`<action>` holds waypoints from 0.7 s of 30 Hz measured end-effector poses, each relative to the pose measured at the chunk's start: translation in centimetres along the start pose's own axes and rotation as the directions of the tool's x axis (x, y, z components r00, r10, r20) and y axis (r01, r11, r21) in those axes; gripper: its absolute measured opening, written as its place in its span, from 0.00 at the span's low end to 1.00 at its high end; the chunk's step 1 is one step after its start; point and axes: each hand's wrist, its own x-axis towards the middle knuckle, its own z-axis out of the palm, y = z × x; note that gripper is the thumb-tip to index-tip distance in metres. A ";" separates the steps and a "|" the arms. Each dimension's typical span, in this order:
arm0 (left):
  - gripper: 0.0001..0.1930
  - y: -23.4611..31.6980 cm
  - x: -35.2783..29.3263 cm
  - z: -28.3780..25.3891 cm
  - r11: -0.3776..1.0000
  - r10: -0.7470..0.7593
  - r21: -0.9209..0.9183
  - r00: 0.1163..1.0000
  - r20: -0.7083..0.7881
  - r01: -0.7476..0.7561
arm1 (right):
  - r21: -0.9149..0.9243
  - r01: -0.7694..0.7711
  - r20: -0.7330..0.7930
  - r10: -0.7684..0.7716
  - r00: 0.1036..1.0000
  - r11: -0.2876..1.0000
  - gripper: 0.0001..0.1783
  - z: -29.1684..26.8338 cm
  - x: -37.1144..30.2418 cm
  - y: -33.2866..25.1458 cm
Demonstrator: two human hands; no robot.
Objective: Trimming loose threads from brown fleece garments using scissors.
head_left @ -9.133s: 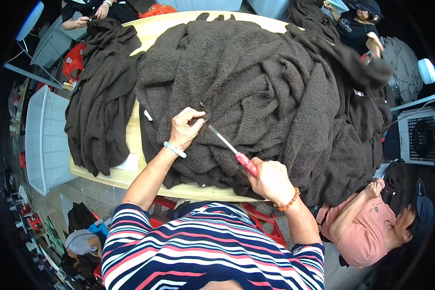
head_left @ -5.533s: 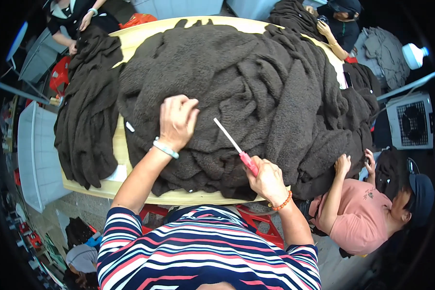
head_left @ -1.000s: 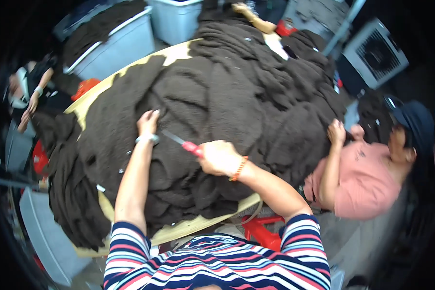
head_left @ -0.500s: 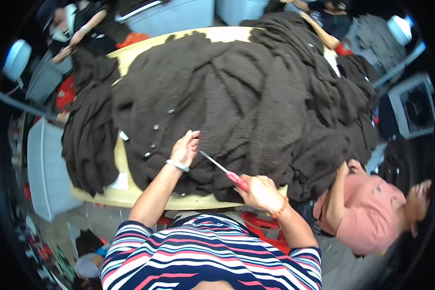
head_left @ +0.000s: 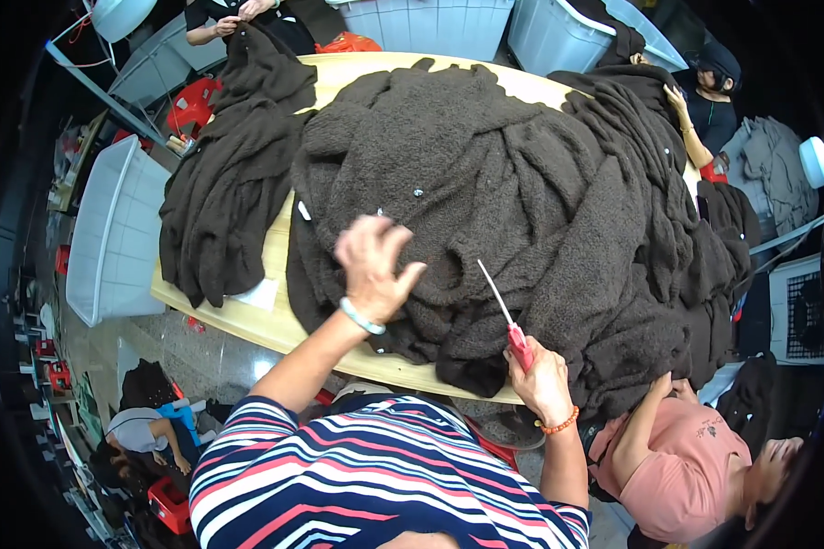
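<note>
A large heap of dark brown knitted fabric (head_left: pixel 449 137), with small shiny buttons on it, covers the middle of the table. My left hand (head_left: pixel 375 274) is over the heap's near left part, its fingers spread and slightly blurred. It holds nothing, and I cannot tell whether it touches the cloth. My right hand (head_left: pixel 545 384) is closed round the pink handle of what look like scissors (head_left: pixel 519 346), seen edge-on. Their thin metal blade slants up and left over the fabric, its tip apart from my left hand.
Brown fabric (head_left: pixel 233 174) hangs over the yellow table (head_left: pixel 293 316) at the left. A person in a pink shirt (head_left: pixel 687 467) handles cloth at the near right; other people (head_left: pixel 714 101) work at the far side. Pale bins (head_left: pixel 114 233) stand around the table.
The view has shifted. My left hand has moved away from the blade tip and spread its fingers. The scissors now point more steeply away from me, still in my right hand.
</note>
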 end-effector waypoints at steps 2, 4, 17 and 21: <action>0.40 -3.3 -0.9 -0.8 0.971 -0.162 0.174 0.986 -0.026 0.164 | 0.016 0.057 -0.058 -0.056 0.997 0.998 0.09 0.6 0.2 0.4; 0.37 -7.7 -2.3 -1.0 0.960 -0.272 0.090 0.960 0.071 0.265 | 0.010 0.041 -0.054 -0.040 0.998 0.999 0.09 0.5 0.3 -0.2; 0.30 3.6 2.2 5.4 0.945 0.140 -0.315 0.977 0.160 -0.084 | 0.035 -0.027 -0.173 0.033 0.984 0.999 0.09 1.9 -0.7 0.5; 0.49 3.0 0.8 9.5 0.996 -0.001 -0.086 0.956 0.292 0.027 | 0.105 0.008 -0.211 0.015 0.977 0.994 0.09 2.1 -1.5 1.2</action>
